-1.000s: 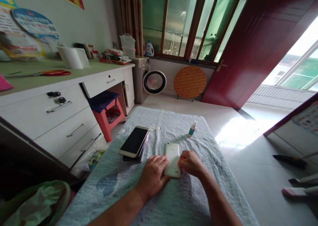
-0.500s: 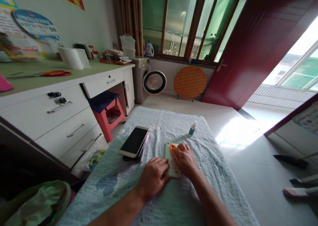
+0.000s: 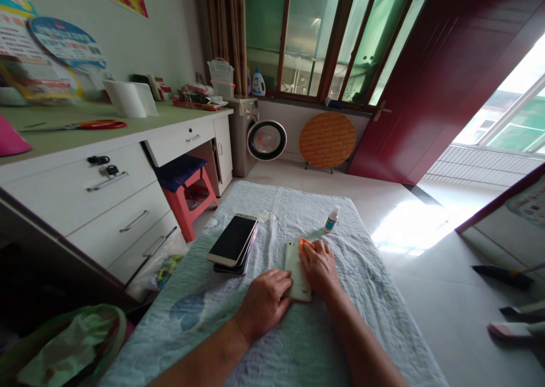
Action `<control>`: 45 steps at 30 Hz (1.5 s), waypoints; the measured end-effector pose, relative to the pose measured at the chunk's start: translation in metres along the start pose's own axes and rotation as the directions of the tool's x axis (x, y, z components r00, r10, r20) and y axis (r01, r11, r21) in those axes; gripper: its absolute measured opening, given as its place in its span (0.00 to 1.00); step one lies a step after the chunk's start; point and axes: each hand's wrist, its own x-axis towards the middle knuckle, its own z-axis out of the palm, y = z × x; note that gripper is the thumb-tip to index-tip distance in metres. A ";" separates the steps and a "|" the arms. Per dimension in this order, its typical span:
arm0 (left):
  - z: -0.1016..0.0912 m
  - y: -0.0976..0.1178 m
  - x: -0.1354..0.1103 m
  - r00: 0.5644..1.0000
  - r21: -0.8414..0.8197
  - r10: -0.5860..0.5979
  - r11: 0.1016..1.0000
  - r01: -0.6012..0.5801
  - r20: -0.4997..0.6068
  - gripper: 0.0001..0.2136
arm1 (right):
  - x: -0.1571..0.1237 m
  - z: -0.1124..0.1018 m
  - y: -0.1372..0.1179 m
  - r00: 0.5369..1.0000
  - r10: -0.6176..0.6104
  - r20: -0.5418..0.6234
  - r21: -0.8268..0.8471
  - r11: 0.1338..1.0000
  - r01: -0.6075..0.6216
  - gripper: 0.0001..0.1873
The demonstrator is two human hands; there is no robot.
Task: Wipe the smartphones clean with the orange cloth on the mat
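Observation:
A white phone [image 3: 295, 273] lies back side up on the cloth-covered table, its camera end away from me. My left hand [image 3: 266, 297] grips its lower left edge, fingers bent together against it. In my right hand [image 3: 319, 263] is a folded orange cloth [image 3: 305, 243], pressed at the phone's upper right edge; the fingers hide most of it. To the left sits a stack of phones [image 3: 233, 240], the top one gold-framed with its dark screen up. A small spray bottle [image 3: 331, 220] with a blue label stands beyond my right hand.
The table wears a pale blue cloth [image 3: 289, 205]. On the left is a white desk [image 3: 114, 191] with scissors [image 3: 97, 125] and a paper roll [image 3: 128, 99]. A red stool [image 3: 191, 197], a lined bin [image 3: 114, 341] and an open-doored washing machine [image 3: 244, 137] stand around.
My right hand has slid the orange cloth rightward and slightly away, from the phone's upper back to its right edge. More of the back shows. My left hand stays at the phone.

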 end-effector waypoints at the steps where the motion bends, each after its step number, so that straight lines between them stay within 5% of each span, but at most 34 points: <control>1: 0.000 0.000 0.000 1.000 0.002 0.000 1.000 0.000 0.004 0.10 | 0.000 0.001 -0.001 1.000 -0.002 0.007 -0.005 1.000 0.002 0.15; 10: -0.002 0.005 -0.001 1.000 0.033 0.018 0.999 -0.019 0.016 0.05 | 0.006 0.006 -0.009 0.989 -0.139 0.045 0.087 0.987 0.135 0.17; 17: 0.002 0.006 0.001 0.994 0.067 0.087 0.994 -0.083 -0.060 0.06 | -0.011 0.000 -0.012 0.914 -0.375 0.151 0.271 0.905 0.327 0.14; 24: 0.008 0.008 -0.004 0.993 0.142 0.104 0.985 -0.095 -0.059 0.07 | 0.011 -0.008 -0.024 0.910 -0.334 0.244 0.188 0.937 0.294 0.11; 32: 0.010 0.010 -0.005 0.996 0.223 0.065 0.973 -0.052 -0.054 0.06 | 0.049 -0.006 -0.029 0.942 -0.255 0.220 0.015 0.966 0.258 0.17; 45: 0.010 0.011 -0.006 0.988 0.273 0.123 0.957 -0.095 -0.088 0.08 | -0.006 -0.017 -0.026 0.860 -0.427 0.279 0.227 0.900 0.373 0.13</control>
